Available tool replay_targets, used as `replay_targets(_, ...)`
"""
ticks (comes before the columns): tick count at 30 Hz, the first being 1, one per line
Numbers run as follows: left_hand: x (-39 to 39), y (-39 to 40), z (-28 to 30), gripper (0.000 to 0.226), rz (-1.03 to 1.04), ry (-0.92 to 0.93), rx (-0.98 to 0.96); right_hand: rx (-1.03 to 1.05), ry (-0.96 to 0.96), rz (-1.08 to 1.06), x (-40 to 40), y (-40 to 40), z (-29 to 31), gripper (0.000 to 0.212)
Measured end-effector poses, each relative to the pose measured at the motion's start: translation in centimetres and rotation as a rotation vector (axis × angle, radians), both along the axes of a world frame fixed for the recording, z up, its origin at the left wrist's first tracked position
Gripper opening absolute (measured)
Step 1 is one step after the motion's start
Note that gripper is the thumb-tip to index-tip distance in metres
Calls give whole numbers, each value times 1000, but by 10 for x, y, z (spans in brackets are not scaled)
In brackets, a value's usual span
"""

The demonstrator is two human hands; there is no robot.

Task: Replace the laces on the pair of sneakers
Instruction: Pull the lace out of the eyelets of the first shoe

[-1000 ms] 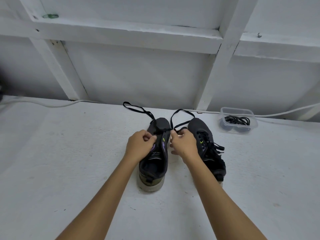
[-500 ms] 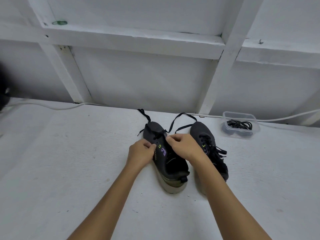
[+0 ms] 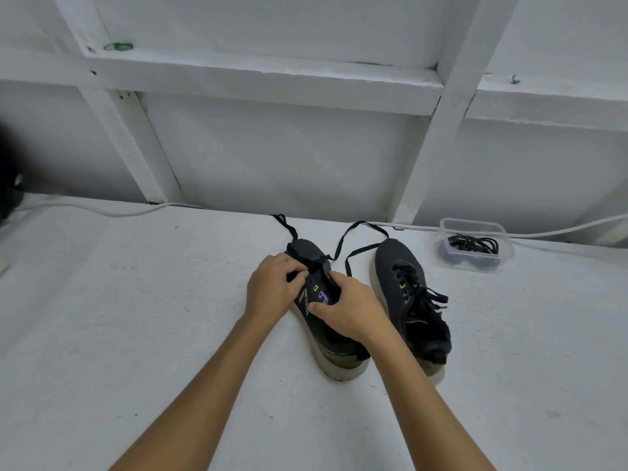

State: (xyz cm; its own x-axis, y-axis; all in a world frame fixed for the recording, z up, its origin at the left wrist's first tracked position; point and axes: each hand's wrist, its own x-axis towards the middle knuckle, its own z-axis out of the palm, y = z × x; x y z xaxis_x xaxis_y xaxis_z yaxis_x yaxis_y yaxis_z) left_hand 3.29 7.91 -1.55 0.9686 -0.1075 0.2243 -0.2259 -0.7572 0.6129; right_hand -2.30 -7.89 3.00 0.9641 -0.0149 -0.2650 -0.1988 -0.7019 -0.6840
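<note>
Head view: two dark sneakers sit on a white tabletop [image 3: 136,334]. The left sneaker [image 3: 326,321] lies just past centre, toe toward 12 o'clock. The left hand [image 3: 273,292] curls its fingers at the sneaker's 9 o'clock edge, pinching the black lace [image 3: 343,241] near the eyelets. The right hand [image 3: 350,311] grips the sneaker's upper from 3 o'clock, thumb across the tongue. Loose lace ends trail toward 12 and 1 o'clock. The right sneaker [image 3: 411,300], fully laced, stands just beside at 3 o'clock. At 2 o'clock, a clear plastic container [image 3: 475,246] holds coiled black laces [image 3: 474,243].
</note>
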Motion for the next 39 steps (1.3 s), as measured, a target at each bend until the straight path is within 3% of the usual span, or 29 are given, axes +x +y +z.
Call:
replay_targets(7,6,-2,12,9,-75,80,155,-33,-22,17,-1,1,-6,43)
replay_targets(15,7,-3,8,5,-7,168,-106,-38,-32,-7,-1,3,-7,36)
replay_targets(18,4,3,5,15,-19,191,-213,-38,-36,-7,-1,1,-7,42)
replay_targets(25,7,6,6,4,-5,212,-166,-12,-34,-12,-2,3,-5,36)
replay_targets(32,11,6,10,7,128,358,-387,-11,-38,-25,-5,1,-3,47)
replay_targets(39,1,8,3,12,77,361,-398,-12,-45,-27,-5,0,1,50)
